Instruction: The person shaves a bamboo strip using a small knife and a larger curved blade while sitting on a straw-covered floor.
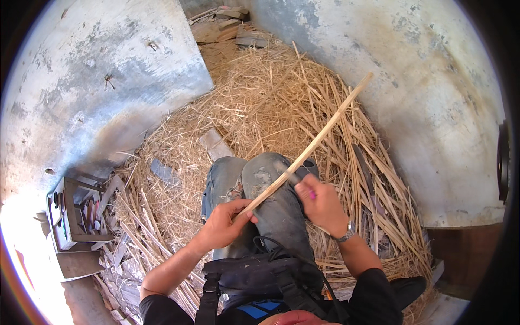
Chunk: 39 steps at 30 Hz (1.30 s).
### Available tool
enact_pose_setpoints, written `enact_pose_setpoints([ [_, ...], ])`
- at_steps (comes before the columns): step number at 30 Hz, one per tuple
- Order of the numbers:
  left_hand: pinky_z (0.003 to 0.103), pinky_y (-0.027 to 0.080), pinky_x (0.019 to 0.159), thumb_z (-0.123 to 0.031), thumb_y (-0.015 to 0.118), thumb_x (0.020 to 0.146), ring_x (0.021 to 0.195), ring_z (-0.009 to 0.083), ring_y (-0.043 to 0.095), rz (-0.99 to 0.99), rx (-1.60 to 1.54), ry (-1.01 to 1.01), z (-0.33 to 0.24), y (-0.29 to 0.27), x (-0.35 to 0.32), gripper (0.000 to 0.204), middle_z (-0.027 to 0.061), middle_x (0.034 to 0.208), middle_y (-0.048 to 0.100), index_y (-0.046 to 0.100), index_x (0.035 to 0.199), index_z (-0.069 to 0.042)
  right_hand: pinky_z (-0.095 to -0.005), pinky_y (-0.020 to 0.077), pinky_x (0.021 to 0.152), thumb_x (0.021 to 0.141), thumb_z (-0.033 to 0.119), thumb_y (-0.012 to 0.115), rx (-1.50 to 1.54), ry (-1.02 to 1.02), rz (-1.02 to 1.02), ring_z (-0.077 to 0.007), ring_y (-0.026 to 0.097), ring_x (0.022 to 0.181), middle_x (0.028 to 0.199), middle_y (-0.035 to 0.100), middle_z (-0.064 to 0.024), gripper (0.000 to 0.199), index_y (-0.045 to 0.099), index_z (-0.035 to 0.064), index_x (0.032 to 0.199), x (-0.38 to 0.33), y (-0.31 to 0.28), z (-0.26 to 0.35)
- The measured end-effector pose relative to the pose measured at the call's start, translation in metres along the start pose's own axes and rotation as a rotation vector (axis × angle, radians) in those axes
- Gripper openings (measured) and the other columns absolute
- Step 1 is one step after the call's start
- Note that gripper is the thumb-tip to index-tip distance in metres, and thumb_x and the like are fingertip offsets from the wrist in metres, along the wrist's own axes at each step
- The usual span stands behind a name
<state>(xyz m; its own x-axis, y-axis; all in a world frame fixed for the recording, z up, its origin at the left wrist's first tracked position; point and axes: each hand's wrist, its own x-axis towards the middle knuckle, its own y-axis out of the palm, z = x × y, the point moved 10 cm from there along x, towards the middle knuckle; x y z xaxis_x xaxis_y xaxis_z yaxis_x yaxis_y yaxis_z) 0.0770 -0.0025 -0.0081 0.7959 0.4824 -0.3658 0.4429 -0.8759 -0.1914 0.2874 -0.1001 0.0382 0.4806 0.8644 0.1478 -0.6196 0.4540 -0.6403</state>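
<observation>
A long pale wooden strip (325, 131) slants over my knees, from my left hand up to the far right. My left hand (226, 223) is closed around its near end, thumb and fingers pinching it. In my right hand (323, 206) is a knife; its grey blade (287, 172), smeared by motion, lies against or very near the strip. A pink spot shows between the fingers of that hand, and most of the handle is hidden in the grip. Worn jeans (273, 181) cover my knees below the strip.
Curled shavings (244, 119) cover the floor ahead. Many split strips (352, 157) are heaped along the right wall (433, 103). A small wooden shelf (67, 216) with assorted small things stands at left. Broken boards (233, 24) lie at the far end, beyond the left wall's edge.
</observation>
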Motion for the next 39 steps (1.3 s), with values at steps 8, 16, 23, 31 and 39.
enact_pose_setpoints([
  [8, 0.025, 0.048, 0.060, -0.011, 0.059, 0.102, 0.067, 0.0071, 0.060, -0.149, 0.189, 0.120, -0.011, 0.004, -0.007, 0.028, 0.0045, 0.077, 0.069, 0.065, 0.124, 0.005, -0.0492, 0.0484, 0.050, 0.101, 0.044, 0.058, -0.357, -0.129, 0.223, -0.0404, 0.062, 0.053, 0.055, 0.058, -0.0176, 0.045, 0.060, 0.0060, 0.078, -0.002, 0.051, -0.002],
  [16, 0.027, 0.051, 0.061, -0.008, 0.063, 0.099, 0.067, 0.0073, 0.062, -0.304, 0.174, 0.163, 0.000, 0.002, -0.027, 0.027, 0.0061, 0.071, 0.068, 0.067, 0.121, 0.007, -0.0471, 0.0475, 0.049, 0.105, 0.045, 0.048, -0.270, 0.139, 0.014, -0.0402, 0.060, 0.051, 0.058, 0.058, -0.0229, 0.057, 0.063, 0.0014, 0.073, 0.069, -0.039, -0.095],
  [23, 0.032, 0.053, 0.061, -0.002, 0.063, 0.096, 0.067, 0.0188, 0.068, -0.333, 0.258, 0.224, -0.008, 0.004, -0.025, 0.026, 0.0148, 0.074, 0.067, 0.066, 0.120, 0.007, -0.0509, 0.0536, 0.052, 0.100, 0.059, 0.048, -0.456, -0.184, 0.344, -0.0391, 0.066, 0.055, 0.058, 0.063, -0.0182, 0.057, 0.067, 0.0082, 0.083, 0.000, 0.055, -0.005],
  [31, 0.034, 0.052, 0.056, 0.000, 0.065, 0.093, 0.059, 0.0253, 0.067, -0.414, 0.356, 0.392, -0.018, 0.000, -0.029, 0.024, 0.0167, 0.069, 0.065, 0.067, 0.117, 0.005, -0.0490, 0.0497, 0.050, 0.101, 0.054, 0.051, -0.422, -0.132, 0.103, -0.0400, 0.064, 0.054, 0.056, 0.058, -0.0203, 0.057, 0.065, 0.0044, 0.078, 0.045, 0.022, -0.050],
  [39, 0.031, 0.052, 0.060, -0.003, 0.061, 0.098, 0.063, 0.0140, 0.065, -0.254, 0.124, 0.009, 0.020, -0.001, -0.049, 0.030, 0.0139, 0.071, 0.066, 0.065, 0.126, 0.005, -0.0476, 0.0371, 0.050, 0.107, 0.041, 0.047, -0.229, 0.008, -0.189, -0.0367, 0.049, 0.047, 0.053, 0.050, -0.0187, 0.055, 0.061, -0.0003, 0.073, 0.073, -0.077, -0.088],
])
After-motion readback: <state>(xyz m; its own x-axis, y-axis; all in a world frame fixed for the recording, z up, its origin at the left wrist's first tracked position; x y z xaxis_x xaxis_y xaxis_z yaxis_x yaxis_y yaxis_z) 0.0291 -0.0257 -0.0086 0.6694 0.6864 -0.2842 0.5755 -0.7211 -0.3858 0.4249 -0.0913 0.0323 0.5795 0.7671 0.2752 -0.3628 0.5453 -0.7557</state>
